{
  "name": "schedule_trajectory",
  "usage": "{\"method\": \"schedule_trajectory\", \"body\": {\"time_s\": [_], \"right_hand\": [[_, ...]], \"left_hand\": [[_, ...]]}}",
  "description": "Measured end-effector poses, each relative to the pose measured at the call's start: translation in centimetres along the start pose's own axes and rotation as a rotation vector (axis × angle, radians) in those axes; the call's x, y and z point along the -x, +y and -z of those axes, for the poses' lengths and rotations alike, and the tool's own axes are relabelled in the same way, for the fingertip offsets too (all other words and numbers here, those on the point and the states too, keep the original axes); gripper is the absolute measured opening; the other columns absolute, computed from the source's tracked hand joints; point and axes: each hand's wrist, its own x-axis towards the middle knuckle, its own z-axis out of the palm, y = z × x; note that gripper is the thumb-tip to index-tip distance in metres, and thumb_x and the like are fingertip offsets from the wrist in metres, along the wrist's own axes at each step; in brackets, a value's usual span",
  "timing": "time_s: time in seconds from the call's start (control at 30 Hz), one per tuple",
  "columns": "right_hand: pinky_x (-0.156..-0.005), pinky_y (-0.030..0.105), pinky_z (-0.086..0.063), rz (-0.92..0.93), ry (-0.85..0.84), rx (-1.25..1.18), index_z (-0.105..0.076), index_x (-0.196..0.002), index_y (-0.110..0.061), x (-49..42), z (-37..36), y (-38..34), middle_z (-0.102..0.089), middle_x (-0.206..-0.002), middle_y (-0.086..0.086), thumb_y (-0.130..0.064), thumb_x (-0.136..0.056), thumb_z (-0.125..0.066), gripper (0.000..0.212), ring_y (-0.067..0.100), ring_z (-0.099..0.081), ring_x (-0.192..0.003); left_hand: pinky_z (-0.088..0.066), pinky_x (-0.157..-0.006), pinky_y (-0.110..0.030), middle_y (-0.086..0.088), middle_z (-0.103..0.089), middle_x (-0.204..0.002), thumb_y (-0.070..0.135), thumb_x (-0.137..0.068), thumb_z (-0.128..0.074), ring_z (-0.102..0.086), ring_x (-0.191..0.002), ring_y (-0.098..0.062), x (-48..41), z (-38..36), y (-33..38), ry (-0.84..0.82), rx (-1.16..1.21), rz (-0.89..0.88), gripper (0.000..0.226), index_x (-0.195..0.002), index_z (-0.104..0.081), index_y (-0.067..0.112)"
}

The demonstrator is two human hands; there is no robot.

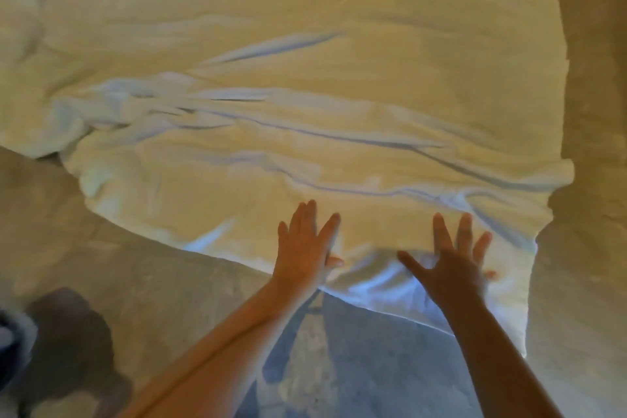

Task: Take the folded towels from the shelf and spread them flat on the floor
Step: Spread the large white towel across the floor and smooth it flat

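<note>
- While both bare forearms reach in from the bottom edge, the left hand [305, 249] lies palm down on the near edge of the towel [305, 78]; fingers straight and slightly spread, thumb out to the right; it grips nothing, only presses flat
- right hand [454, 263] just beside it, also palm down on the same near edge; fingers straight and fanned, thumb out to the left; holds nothing; a bit blurred
- white towel is unfolded and spread over the floor [135, 265], filling most of the view; long creases run across its middle, left end bunched up, far and right edges fairly straight; near edge rumpled around the hands
- floor pale and mottled, showing along the left, right and bottom of the towel
- dark blurred shape [68, 332] on the floor at lower left, apart from the towel; cannot tell what it is
</note>
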Motion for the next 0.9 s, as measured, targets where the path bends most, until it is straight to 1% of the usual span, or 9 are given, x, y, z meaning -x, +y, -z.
{"method": "schedule_trajectory", "body": {"time_s": [0.1, 0.2, 0.3, 0.37, 0.4, 0.47, 0.67, 0.83, 0.9], "right_hand": [[-0.099, 0.073, -0.023, 0.027, 0.033, 0.035, -0.006, -0.146, -0.035, 0.3, -0.1, 0.1, 0.01, -0.158, 0.004, -0.068, -0.073, -0.053, 0.093, 0.04, 0.008, -0.142], [-0.102, 0.072, -0.021, 0.031, -0.038, 0.039, 0.001, -0.145, -0.037, 0.1, 0.2, 0.5, 0.018, -0.156, 0.0, -0.07, -0.074, -0.049, 0.093, 0.038, 0.013, -0.142], [-0.101, 0.073, -0.019, 0.052, -0.062, 0.05, 0.007, -0.144, -0.037, 0.5, 0.2, 1.2, 0.023, -0.155, -0.002, -0.071, -0.074, -0.047, 0.095, 0.036, 0.017, -0.142], [-0.101, 0.074, -0.019, 0.055, -0.062, 0.082, 0.009, -0.144, -0.037, 1.0, 0.1, 1.6, 0.025, -0.155, -0.002, -0.073, -0.073, -0.044, 0.095, 0.036, 0.018, -0.142], [-0.1, 0.074, -0.019, 0.056, -0.07, 0.096, 0.01, -0.143, -0.038, 1.3, 0.0, 1.9, 0.026, -0.154, -0.002, -0.075, -0.073, -0.043, 0.095, 0.036, 0.018, -0.142], [-0.1, 0.074, -0.018, 0.054, -0.09, 0.107, 0.013, -0.142, -0.04, 2.2, -0.5, 2.7, 0.029, -0.153, -0.004, -0.078, -0.07, -0.039, 0.097, 0.035, 0.02, -0.141], [-0.1, 0.075, -0.017, 0.05, -0.105, 0.157, 0.032, -0.128, -0.042, 5.6, -1.9, 6.0, 0.042, -0.14, -0.009, -0.087, -0.052, -0.017, 0.1, 0.034, 0.023, -0.141], [-0.1, 0.075, -0.016, 0.024, -0.103, 0.122, 0.028, -0.131, -0.04, 9.1, -3.0, 8.1, 0.041, -0.142, -0.01, -0.083, -0.061, -0.029, 0.1, 0.032, 0.024, -0.141], [-0.102, 0.073, -0.017, 0.021, -0.107, 0.116, 0.022, -0.137, -0.039, 10.1, -3.2, 8.5, 0.038, -0.144, -0.009, -0.078, -0.069, -0.037, 0.098, 0.031, 0.022, -0.142]], "left_hand": [[-0.032, -0.101, -0.039, -0.01, -0.026, -0.146, 0.056, -0.08, -0.056, -0.024, -0.135, -0.025, 2.0, -0.3, -1.3, 0.057, -0.016, 0.033, 0.068, -0.137, -0.034, 0.027], [-0.041, -0.084, -0.037, -0.012, -0.039, -0.134, 0.057, -0.075, -0.062, -0.038, -0.122, -0.03, 2.0, 0.3, -1.2, 0.113, -0.02, 0.015, 0.064, -0.129, -0.046, 0.026], [-0.043, -0.076, -0.039, -0.013, -0.044, -0.129, 0.058, -0.07, -0.067, -0.044, -0.117, -0.032, 2.4, 0.1, -1.2, 0.12, -0.034, 0.003, 0.065, -0.124, -0.051, 0.027], [-0.047, -0.06, -0.038, -0.015, -0.059, -0.112, 0.057, -0.053, -0.079, -0.058, -0.099, -0.034, 3.5, 0.2, -0.9, 0.109, -0.037, -0.028, 0.067, -0.109, -0.064, 0.024], [-0.046, -0.052, -0.035, -0.014, -0.063, -0.101, 0.058, -0.044, -0.083, -0.063, -0.088, -0.032, 4.2, 0.0, -0.7, 0.106, -0.057, -0.038, 0.068, -0.1, -0.068, 0.024], [-0.043, -0.044, -0.03, -0.011, -0.065, -0.09, 0.059, -0.033, -0.084, -0.064, -0.077, -0.029, 5.4, -0.5, -0.2, 0.132, -0.072, -0.051, 0.069, -0.092, -0.071, 0.024], [-0.045, -0.045, -0.031, -0.011, -0.063, -0.088, 0.06, -0.035, -0.083, -0.063, -0.075, -0.029, 8.7, -2.0, 1.4, 0.068, -0.07, -0.07, 0.071, -0.094, -0.07, 0.022], [-0.047, -0.045, -0.033, -0.011, -0.063, -0.088, 0.06, -0.036, -0.083, -0.063, -0.075, -0.028, 11.2, -3.1, 2.1, 0.072, -0.069, -0.116, 0.07, -0.093, -0.07, 0.022], [-0.05, -0.051, -0.035, -0.011, -0.061, -0.092, 0.058, -0.052, -0.079, -0.06, -0.081, -0.03, 11.4, -3.0, 1.7, 0.062, -0.019, -0.118, 0.06, -0.098, -0.067, 0.02]]}}
